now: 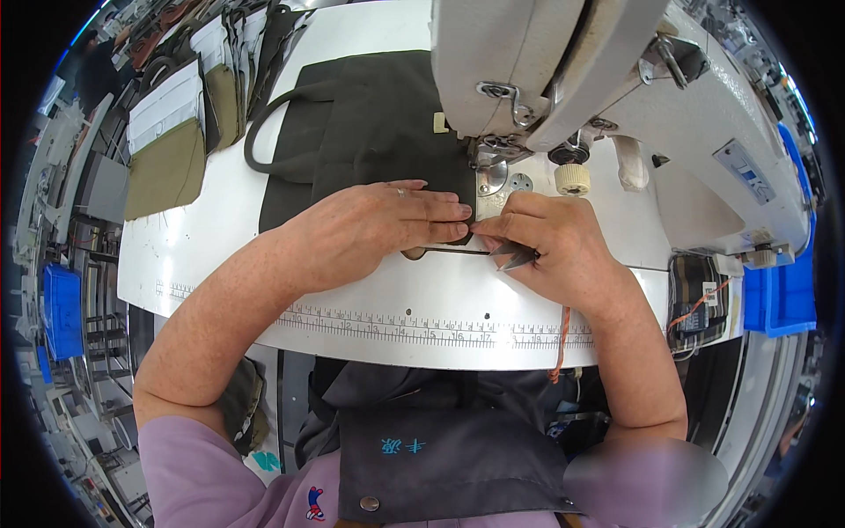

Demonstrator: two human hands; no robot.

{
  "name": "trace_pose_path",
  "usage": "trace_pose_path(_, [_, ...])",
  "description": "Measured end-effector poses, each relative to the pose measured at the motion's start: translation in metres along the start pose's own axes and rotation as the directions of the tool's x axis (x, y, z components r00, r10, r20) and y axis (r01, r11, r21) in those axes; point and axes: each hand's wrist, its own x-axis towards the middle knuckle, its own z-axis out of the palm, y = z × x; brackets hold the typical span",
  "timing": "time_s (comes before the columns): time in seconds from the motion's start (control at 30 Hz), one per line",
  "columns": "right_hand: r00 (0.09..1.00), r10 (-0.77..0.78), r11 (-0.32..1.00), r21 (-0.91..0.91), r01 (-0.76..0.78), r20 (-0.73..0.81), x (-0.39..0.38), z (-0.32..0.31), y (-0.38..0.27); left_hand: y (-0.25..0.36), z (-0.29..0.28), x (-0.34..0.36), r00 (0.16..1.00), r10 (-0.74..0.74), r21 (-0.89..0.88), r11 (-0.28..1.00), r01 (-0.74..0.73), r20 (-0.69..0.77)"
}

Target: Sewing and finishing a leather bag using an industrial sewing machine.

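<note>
A dark olive-black fabric piece with a looped strap lies on the white sewing table, its right edge beside the needle area of a sewing machine. My left hand rests flat on the near part of the fabric, fingers stretched out toward the right. With thumb and fingertips, my right hand pinches at the fabric's near right corner. That same hand keeps a pair of thread snips in its grip, blades pointing left. An orange cord hangs below the right wrist.
The machine's white head and arm stand over the table's far right. Stacked olive and white fabric pieces lie at the far left. A ruler strip runs along the front edge. Blue bins stand at the right.
</note>
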Motion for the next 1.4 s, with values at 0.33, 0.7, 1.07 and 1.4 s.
trace_pose_path(0.33, [0.986, 0.159, 0.961, -0.223, -0.164, -0.038, 0.005, 0.008, 0.001, -0.029, 0.002, 0.013, 0.998, -0.059, 0.02, 0.998, 0.06, -0.017])
trace_pose_path(0.7, [0.978, 0.207, 0.921, -0.332, -0.204, -0.027, 0.001, 0.012, 0.003, -0.033, 0.005, 0.021, 0.986, -0.143, 0.075, 0.986, 0.149, -0.08])
trace_pose_path(1.07, [0.972, 0.233, 0.919, -0.318, -0.232, -0.036, 0.005, 0.01, 0.0, -0.024, 0.017, 0.016, 0.979, -0.161, 0.165, 0.97, 0.181, -0.127])
trace_pose_path(1.4, [0.977, 0.212, 0.918, -0.346, -0.194, 0.013, 0.007, 0.007, -0.006, -0.007, 0.018, 0.009, 0.979, -0.202, 0.33, 0.923, 0.197, -0.02])
